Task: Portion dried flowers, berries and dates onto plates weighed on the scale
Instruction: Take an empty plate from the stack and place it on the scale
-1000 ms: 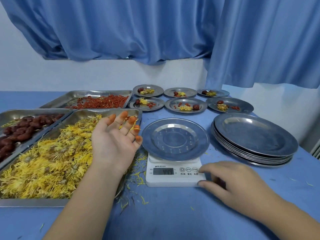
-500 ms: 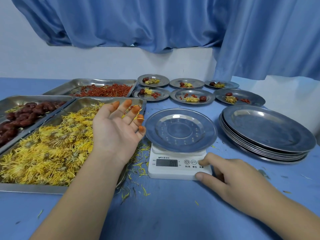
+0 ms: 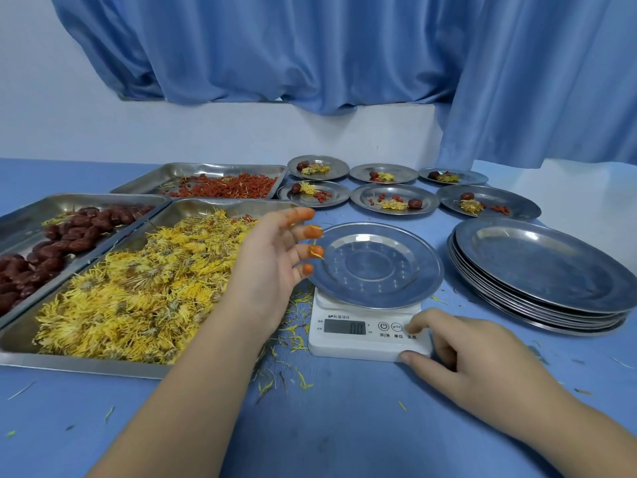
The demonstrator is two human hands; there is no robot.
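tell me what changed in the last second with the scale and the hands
The scale display went from a non-zero reading to 0.0, with the right hand index finger at its rightmost button. The left hand, open, drifted right from over the flower tray to the rim of the plate. That plate is still empty; the filled plates and the stack are unmoved.

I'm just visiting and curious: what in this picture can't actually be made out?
- Head view: the rightmost button of the scale is hidden under a fingertip of the right hand.
- The date tray is cut off by the left edge.
- The plate stack: its lower plates show only rims, so no sure count.
- What lies on the farthest plates is too small to count.
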